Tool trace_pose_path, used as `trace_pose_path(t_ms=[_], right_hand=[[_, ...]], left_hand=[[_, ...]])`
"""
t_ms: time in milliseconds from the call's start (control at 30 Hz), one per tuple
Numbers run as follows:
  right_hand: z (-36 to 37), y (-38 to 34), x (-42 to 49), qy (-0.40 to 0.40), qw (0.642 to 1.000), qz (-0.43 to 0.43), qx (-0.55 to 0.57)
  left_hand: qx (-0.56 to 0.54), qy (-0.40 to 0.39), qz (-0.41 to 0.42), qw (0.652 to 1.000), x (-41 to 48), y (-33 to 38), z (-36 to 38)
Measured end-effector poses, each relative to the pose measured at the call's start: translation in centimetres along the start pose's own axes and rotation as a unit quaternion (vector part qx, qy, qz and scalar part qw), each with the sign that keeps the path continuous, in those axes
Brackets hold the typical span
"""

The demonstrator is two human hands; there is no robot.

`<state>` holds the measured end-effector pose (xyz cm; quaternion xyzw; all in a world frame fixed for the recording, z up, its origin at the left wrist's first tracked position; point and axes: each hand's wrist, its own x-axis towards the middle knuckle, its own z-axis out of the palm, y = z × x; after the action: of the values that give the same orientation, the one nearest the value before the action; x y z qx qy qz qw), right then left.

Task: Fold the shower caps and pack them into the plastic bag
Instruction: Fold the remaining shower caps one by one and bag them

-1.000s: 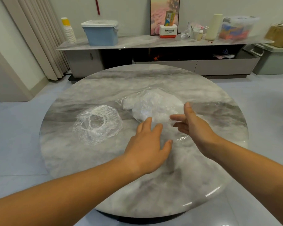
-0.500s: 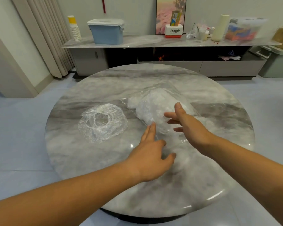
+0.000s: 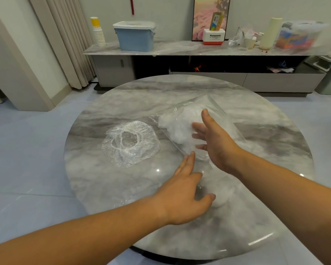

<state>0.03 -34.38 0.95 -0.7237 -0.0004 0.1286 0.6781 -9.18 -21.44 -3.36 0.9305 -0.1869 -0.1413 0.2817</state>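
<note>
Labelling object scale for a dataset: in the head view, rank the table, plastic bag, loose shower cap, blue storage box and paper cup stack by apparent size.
1. table
2. plastic bag
3. shower cap
4. blue storage box
5. paper cup stack
Box and cups stand far back, so they look smaller than they are.

Round marble table (image 3: 103, 178) on pale tile floor (image 3: 27, 150); low cabinet (image 3: 208, 77) w/ marble top along rear wall (image 3: 170, 16), beige curtains (image 3: 65, 44) at left.
</note>
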Motion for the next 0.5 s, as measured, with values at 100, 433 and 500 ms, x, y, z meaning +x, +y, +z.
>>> trace_pose_path(t_ms=[100,433,500], right_hand=[[-0.1,0.0,0.9,0.009,0.999,0.014,0.047],[-1.0,-0.1,-0.1,0.051,0.984,0.035,0.167],[-1.6,0.1,-1.0,0.053,0.981,0.034,0.183]], left_hand=[[0.015,-0.013,0.009,1.0,-0.2,-0.5,0.1],[0.047,-0.016,-0.005,0.999,0.1,-0.9,-0.8],[0.046,-0.011,-0.002,0.999,0.1,-0.9,-0.8]])
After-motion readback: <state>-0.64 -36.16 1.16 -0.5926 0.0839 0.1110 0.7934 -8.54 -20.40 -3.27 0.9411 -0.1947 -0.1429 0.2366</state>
